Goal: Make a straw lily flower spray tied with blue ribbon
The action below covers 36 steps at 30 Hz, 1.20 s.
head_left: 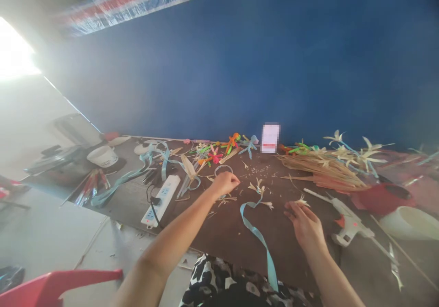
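My left hand (225,183) is closed above the brown table, fingers curled together; whatever it may hold is hidden. Just behind it lies a clear tape-like ring (223,169). My right hand (306,222) pinches a small pale husk flower (302,201), its petals showing past the fingertips. Between the hands lies a pale flower sprig (258,188) with a light blue ribbon (258,234) trailing from it over the table's near edge. To the right of my right hand rests a white glue gun (353,222) with an orange trigger.
A white power strip (161,202) with a black plug lies left of my left arm. Colourful pipe-cleaner figures (214,155) and a bundle of dried husks (318,167) lie along the blue wall. A white cup (411,222) sits at the right; a red chair (61,282) stands lower left.
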Each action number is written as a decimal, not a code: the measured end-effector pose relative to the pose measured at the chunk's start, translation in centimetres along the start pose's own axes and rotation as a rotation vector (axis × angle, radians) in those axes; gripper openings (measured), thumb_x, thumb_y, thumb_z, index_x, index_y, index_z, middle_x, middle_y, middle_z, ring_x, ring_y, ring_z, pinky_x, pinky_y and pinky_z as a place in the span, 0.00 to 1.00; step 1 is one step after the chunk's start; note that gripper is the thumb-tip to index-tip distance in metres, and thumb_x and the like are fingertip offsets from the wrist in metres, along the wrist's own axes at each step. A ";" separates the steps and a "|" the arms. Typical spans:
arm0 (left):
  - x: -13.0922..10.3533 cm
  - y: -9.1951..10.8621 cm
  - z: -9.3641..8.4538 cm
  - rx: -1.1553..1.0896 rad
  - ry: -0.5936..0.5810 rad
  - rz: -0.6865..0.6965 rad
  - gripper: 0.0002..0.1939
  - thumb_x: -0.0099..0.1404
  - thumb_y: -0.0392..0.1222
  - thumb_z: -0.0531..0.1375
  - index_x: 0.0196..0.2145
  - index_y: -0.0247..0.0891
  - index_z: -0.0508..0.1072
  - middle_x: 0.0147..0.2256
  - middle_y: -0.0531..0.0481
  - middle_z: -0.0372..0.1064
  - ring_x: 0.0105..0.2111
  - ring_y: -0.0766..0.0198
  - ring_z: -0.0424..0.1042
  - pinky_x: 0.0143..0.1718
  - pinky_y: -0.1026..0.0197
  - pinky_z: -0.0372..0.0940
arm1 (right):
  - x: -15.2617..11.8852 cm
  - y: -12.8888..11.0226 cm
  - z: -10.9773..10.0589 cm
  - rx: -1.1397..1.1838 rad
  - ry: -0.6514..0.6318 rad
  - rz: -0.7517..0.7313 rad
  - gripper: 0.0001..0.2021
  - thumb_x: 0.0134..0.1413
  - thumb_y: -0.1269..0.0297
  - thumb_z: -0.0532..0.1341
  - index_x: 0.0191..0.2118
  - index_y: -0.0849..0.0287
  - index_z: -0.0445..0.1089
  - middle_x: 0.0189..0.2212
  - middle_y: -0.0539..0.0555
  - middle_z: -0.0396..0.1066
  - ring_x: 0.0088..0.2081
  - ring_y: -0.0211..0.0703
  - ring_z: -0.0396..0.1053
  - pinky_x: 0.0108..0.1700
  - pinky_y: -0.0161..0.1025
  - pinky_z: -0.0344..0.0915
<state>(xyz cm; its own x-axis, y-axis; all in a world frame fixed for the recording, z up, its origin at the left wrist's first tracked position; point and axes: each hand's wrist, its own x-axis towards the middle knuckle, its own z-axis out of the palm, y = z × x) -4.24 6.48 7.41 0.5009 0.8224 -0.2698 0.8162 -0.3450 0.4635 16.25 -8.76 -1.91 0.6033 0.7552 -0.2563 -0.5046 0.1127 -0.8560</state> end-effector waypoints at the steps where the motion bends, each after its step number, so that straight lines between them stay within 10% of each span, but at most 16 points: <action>1: -0.4 -0.9 -0.8 0.013 0.017 0.007 0.12 0.55 0.44 0.53 0.34 0.41 0.73 0.34 0.50 0.71 0.36 0.63 0.68 0.38 0.64 0.58 | -0.2 0.2 -0.2 0.001 -0.017 -0.003 0.08 0.34 0.65 0.66 0.24 0.60 0.68 0.25 0.48 0.66 0.29 0.36 0.65 0.28 0.30 0.65; 7: -3.7 -4.4 -0.3 0.184 0.057 0.121 0.08 0.53 0.41 0.56 0.29 0.43 0.74 0.31 0.50 0.71 0.36 0.61 0.67 0.38 0.63 0.58 | -0.8 0.7 -0.7 -0.206 -0.101 -0.035 0.09 0.37 0.61 0.65 0.26 0.61 0.69 0.26 0.50 0.67 0.30 0.37 0.65 0.29 0.31 0.64; 21: -3.3 -5.0 2.2 0.202 0.228 0.045 0.06 0.52 0.37 0.54 0.25 0.38 0.71 0.30 0.47 0.68 0.36 0.61 0.65 0.37 0.61 0.57 | -1.2 0.8 -0.8 -0.420 -0.176 -0.094 0.10 0.39 0.59 0.63 0.26 0.60 0.69 0.24 0.50 0.68 0.28 0.37 0.64 0.32 0.31 0.61; 29: -4.1 -6.1 -1.4 -0.826 0.094 -0.074 0.13 0.50 0.47 0.57 0.29 0.33 0.69 0.19 0.55 0.60 0.18 0.73 0.57 0.16 0.70 0.48 | -0.9 0.7 -0.7 -0.352 -0.157 -0.024 0.11 0.38 0.57 0.63 0.25 0.60 0.69 0.26 0.51 0.69 0.31 0.41 0.66 0.31 0.33 0.63; 36: -5.1 -4.5 -1.0 -0.640 0.157 -0.017 0.14 0.50 0.48 0.57 0.28 0.34 0.70 0.18 0.57 0.58 0.17 0.74 0.54 0.18 0.69 0.49 | -4.7 -2.7 4.0 -0.458 -0.372 -0.109 0.09 0.44 0.58 0.60 0.29 0.59 0.68 0.34 0.55 0.69 0.38 0.44 0.65 0.35 0.34 0.62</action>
<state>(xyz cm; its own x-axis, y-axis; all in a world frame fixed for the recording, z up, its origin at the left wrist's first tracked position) -10.77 4.28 7.55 0.4020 0.8982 -0.1779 0.4668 -0.0339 0.8837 12.34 -10.00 3.43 0.3384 0.9395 -0.0529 -0.0851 -0.0255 -0.9960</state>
